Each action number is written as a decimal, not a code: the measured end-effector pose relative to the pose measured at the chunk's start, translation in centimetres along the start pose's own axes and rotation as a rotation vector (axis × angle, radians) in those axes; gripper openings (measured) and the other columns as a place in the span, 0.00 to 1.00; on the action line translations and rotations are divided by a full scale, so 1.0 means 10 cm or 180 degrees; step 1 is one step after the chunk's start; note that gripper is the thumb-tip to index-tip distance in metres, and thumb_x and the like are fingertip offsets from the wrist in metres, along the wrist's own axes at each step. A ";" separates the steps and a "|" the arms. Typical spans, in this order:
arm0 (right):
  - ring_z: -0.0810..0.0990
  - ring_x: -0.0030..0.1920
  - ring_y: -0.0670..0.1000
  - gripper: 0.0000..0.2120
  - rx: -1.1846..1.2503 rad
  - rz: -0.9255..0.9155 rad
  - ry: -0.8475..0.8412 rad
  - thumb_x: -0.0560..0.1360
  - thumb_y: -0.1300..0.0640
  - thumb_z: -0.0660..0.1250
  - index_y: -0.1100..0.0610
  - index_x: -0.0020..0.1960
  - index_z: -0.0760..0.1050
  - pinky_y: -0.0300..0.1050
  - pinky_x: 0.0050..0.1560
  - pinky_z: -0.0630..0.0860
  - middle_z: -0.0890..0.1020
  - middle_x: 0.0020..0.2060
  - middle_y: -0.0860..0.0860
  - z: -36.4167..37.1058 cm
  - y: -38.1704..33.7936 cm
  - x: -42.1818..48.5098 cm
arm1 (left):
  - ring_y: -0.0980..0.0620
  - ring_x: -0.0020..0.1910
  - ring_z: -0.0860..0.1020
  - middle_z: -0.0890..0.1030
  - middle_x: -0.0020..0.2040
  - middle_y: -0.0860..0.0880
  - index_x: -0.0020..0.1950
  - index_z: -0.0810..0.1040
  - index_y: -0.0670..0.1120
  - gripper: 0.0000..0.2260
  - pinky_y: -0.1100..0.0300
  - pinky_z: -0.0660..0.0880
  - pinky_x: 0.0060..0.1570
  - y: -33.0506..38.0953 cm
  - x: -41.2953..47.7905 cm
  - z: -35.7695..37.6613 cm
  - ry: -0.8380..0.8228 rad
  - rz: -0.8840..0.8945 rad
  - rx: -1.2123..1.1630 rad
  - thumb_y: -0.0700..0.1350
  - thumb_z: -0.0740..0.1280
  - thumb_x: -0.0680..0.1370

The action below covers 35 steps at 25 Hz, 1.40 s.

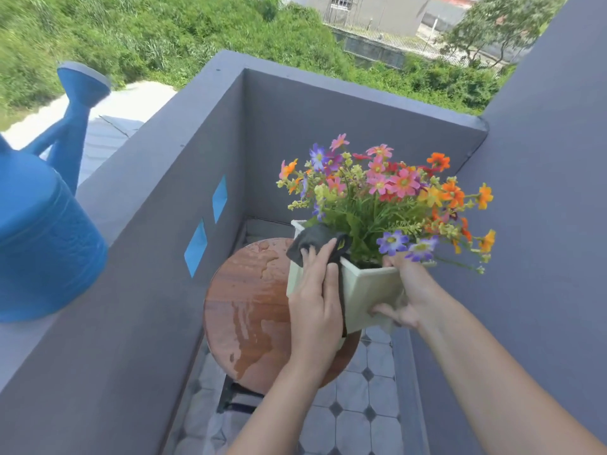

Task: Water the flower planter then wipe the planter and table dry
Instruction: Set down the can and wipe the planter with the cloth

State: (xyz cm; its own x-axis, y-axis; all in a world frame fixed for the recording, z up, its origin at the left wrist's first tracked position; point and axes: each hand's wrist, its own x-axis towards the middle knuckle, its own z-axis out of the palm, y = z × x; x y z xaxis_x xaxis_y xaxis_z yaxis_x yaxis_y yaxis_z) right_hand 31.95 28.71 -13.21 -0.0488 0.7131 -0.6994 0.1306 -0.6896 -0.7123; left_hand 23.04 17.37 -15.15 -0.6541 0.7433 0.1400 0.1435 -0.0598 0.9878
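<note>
A pale green square planter full of colourful flowers stands on a small round wooden table. Puddles of water lie across the tabletop. My left hand presses a dark grey cloth against the planter's left side and near rim. My right hand grips the planter's right near corner, thumb up at the rim and fingers under its lower edge. A blue watering can rests on the balcony ledge at the far left, spout pointing away.
Grey balcony walls close in on the left, back and right of the table. Two blue diamond openings sit in the left wall. Pale tiled floor lies below the table. Greenery and buildings lie beyond.
</note>
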 end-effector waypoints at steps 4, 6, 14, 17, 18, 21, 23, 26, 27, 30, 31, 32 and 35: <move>0.63 0.38 0.53 0.09 -0.0030 0.0203 -0.0263 0.68 0.62 0.58 0.54 0.31 0.61 0.42 0.22 0.76 0.62 0.37 0.53 -0.02 0.00 -0.17 | 0.49 0.71 0.67 0.75 0.67 0.49 0.68 0.72 0.51 0.16 0.62 0.62 0.64 -0.09 0.39 -0.05 0.0300 -0.0244 0.0263 0.47 0.55 0.82; 0.63 0.37 0.52 0.13 0.0055 0.0189 -0.0239 0.72 0.61 0.57 0.55 0.29 0.61 0.43 0.23 0.76 0.63 0.36 0.52 -0.02 0.02 -0.18 | 0.47 0.68 0.69 0.76 0.66 0.47 0.70 0.70 0.50 0.17 0.63 0.62 0.57 -0.12 0.59 -0.08 0.0486 -0.0824 0.0302 0.47 0.53 0.83; 0.67 0.38 0.54 0.16 0.0125 0.0171 -0.0078 0.55 0.60 0.62 0.52 0.41 0.64 0.46 0.25 0.76 0.63 0.46 0.54 0.07 0.02 -0.17 | 0.40 0.59 0.74 0.81 0.58 0.42 0.67 0.74 0.47 0.16 0.59 0.62 0.51 0.17 0.41 0.01 0.0723 -0.0616 0.0551 0.46 0.53 0.82; 0.65 0.37 0.53 0.09 0.0104 0.0247 -0.0145 0.69 0.62 0.59 0.54 0.32 0.63 0.44 0.25 0.74 0.63 0.38 0.54 0.10 0.02 -0.22 | 0.38 0.60 0.72 0.79 0.60 0.39 0.67 0.72 0.43 0.17 0.56 0.62 0.54 -0.15 0.53 -0.07 0.0752 -0.1153 0.0837 0.44 0.51 0.83; 0.65 0.37 0.53 0.09 0.0127 0.0268 -0.0173 0.70 0.62 0.58 0.53 0.33 0.64 0.44 0.28 0.74 0.63 0.38 0.54 0.10 0.02 -0.23 | 0.37 0.59 0.72 0.78 0.59 0.38 0.65 0.73 0.41 0.17 0.53 0.64 0.55 -0.28 0.49 -0.12 0.0686 -0.1478 0.0943 0.44 0.51 0.82; 0.68 0.40 0.55 0.07 0.0300 0.0276 -0.0059 0.64 0.60 0.62 0.54 0.40 0.65 0.43 0.28 0.76 0.65 0.41 0.54 0.14 0.05 -0.19 | 0.37 0.55 0.73 0.80 0.54 0.37 0.58 0.76 0.39 0.15 0.49 0.70 0.55 -0.37 0.22 -0.18 0.0388 -0.1849 0.1085 0.44 0.53 0.82; 0.69 0.43 0.56 0.16 0.0294 0.0213 0.0037 0.56 0.60 0.63 0.53 0.42 0.65 0.46 0.27 0.77 0.65 0.45 0.54 0.15 0.05 -0.19 | 0.39 0.48 0.73 0.80 0.44 0.42 0.45 0.78 0.44 0.14 0.53 0.66 0.47 -0.15 0.18 -0.16 0.0341 -0.1452 0.0998 0.43 0.54 0.81; 0.68 0.42 0.56 0.14 0.0209 0.0191 -0.0011 0.56 0.60 0.62 0.52 0.41 0.65 0.47 0.27 0.78 0.65 0.45 0.54 0.16 0.05 -0.22 | 0.40 0.40 0.68 0.74 0.34 0.44 0.35 0.68 0.45 0.15 0.57 0.52 0.38 0.14 0.34 -0.15 0.0482 -0.0875 0.0879 0.42 0.53 0.81; 0.68 0.40 0.55 0.08 0.0175 0.0213 -0.0040 0.60 0.61 0.61 0.53 0.37 0.65 0.46 0.25 0.78 0.65 0.43 0.54 0.17 0.04 -0.25 | 0.38 0.43 0.70 0.76 0.38 0.41 0.40 0.72 0.42 0.13 0.57 0.53 0.39 0.12 0.40 -0.15 0.0540 -0.0860 0.0895 0.42 0.53 0.81; 0.66 0.39 0.54 0.06 0.0155 0.0376 -0.0083 0.68 0.62 0.58 0.54 0.34 0.65 0.46 0.25 0.79 0.64 0.39 0.54 0.17 0.03 -0.31 | 0.36 0.54 0.72 0.79 0.51 0.35 0.53 0.74 0.35 0.14 0.52 0.62 0.50 -0.20 0.44 -0.21 0.0448 -0.1454 0.1074 0.42 0.53 0.82; 0.66 0.39 0.54 0.07 0.0182 0.0364 -0.0071 0.69 0.62 0.58 0.54 0.34 0.65 0.46 0.27 0.79 0.64 0.39 0.54 0.18 0.03 -0.32 | 0.37 0.56 0.72 0.79 0.53 0.35 0.53 0.74 0.35 0.14 0.51 0.66 0.52 -0.28 0.41 -0.25 0.0372 -0.1669 0.1109 0.42 0.53 0.82; 0.66 0.40 0.54 0.06 0.0226 0.0356 -0.0057 0.69 0.62 0.58 0.54 0.34 0.65 0.46 0.29 0.78 0.64 0.39 0.54 0.19 0.02 -0.32 | 0.37 0.58 0.72 0.78 0.56 0.36 0.54 0.75 0.36 0.14 0.51 0.68 0.53 -0.31 0.37 -0.27 0.0268 -0.1813 0.1141 0.42 0.53 0.82; 0.66 0.45 0.56 0.04 0.0278 0.0345 -0.0015 0.66 0.62 0.59 0.54 0.36 0.65 0.44 0.26 0.78 0.63 0.44 0.54 0.20 0.03 -0.30 | 0.39 0.61 0.71 0.78 0.59 0.40 0.59 0.77 0.40 0.14 0.54 0.67 0.52 -0.12 0.29 -0.31 -0.0181 -0.1631 0.1143 0.43 0.54 0.82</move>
State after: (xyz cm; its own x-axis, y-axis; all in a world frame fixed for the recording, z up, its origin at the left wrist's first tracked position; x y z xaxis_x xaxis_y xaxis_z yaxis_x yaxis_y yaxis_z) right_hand 30.18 26.17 -11.43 -0.0437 0.6334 -0.7726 0.0486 -0.7711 -0.6349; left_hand 18.71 17.54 -15.74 -0.6668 0.6532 -0.3588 0.0693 0.5337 0.8429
